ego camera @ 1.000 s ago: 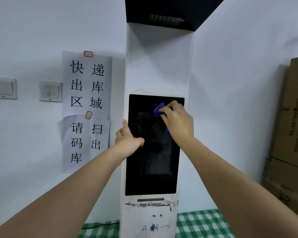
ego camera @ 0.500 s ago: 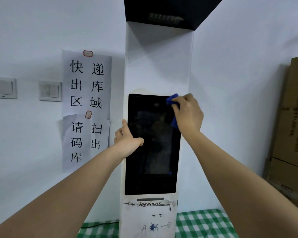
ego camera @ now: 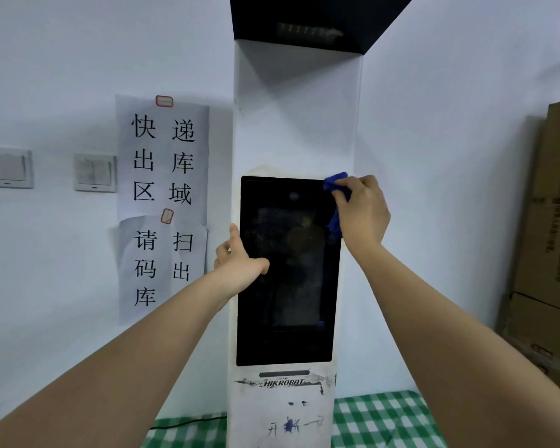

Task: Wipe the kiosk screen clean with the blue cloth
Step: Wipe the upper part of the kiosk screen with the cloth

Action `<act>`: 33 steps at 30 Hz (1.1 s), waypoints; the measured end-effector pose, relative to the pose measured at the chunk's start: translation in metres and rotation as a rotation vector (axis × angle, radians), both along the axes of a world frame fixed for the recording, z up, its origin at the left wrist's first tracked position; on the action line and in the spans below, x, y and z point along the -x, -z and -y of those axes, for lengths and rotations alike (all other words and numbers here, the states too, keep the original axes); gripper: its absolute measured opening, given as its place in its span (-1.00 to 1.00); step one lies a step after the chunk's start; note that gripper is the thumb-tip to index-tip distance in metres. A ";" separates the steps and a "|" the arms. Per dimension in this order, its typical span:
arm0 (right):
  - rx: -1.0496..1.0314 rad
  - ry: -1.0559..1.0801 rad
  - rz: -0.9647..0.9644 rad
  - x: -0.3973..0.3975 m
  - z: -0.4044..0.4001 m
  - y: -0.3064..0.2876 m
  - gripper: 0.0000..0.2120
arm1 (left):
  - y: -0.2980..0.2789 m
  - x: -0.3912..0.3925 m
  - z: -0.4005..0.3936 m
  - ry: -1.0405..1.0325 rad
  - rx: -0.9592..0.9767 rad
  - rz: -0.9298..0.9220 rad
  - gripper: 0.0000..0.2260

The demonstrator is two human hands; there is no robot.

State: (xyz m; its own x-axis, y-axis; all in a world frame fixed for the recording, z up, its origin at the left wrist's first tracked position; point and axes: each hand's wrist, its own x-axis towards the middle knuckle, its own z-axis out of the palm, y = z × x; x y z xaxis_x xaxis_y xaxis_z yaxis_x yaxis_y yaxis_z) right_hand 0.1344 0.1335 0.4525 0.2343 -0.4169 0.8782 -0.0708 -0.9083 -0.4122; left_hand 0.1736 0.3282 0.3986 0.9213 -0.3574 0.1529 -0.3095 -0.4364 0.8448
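- Two bare hands are on the kiosk (ego camera: 296,124), a tall white column against the wall with a dark hood on top.
- Your right hand (ego camera: 362,213) is at the top right corner of the kiosk screen (ego camera: 288,286), fingers closed around the bunched blue cloth (ego camera: 335,185), pressing it to the glass; a tail of cloth hangs below your palm along the right edge.
- Your left hand (ego camera: 240,263) grips the kiosk's left edge about halfway up the screen (thumb lying on the dark glass, fingers wrapped round the side).
- The screen is dark and shows dull smears.
- Paper signs (ego camera: 164,202) and two light switches (ego camera: 94,173) hang on the wall to the left; cardboard boxes (ego camera: 550,247) stand to the right, and green checked cloth (ego camera: 379,421) lies at the base.
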 end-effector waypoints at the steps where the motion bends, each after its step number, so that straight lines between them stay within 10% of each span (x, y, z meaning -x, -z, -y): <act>1: -0.010 0.012 0.014 -0.001 -0.003 0.003 -0.82 | 0.000 0.000 0.000 0.002 0.001 -0.002 -0.16; 8: 0.259 -0.035 -0.142 0.005 -0.005 0.029 -0.85 | -0.001 0.001 0.000 -0.007 -0.007 -0.001 -0.16; 13: -0.037 -0.006 0.010 0.001 0.010 -0.008 -0.82 | -0.002 0.002 -0.002 0.008 -0.015 -0.010 -0.17; 33: 0.041 0.005 -0.065 0.007 0.009 0.042 -0.83 | -0.001 0.002 -0.002 -0.010 -0.016 0.003 -0.17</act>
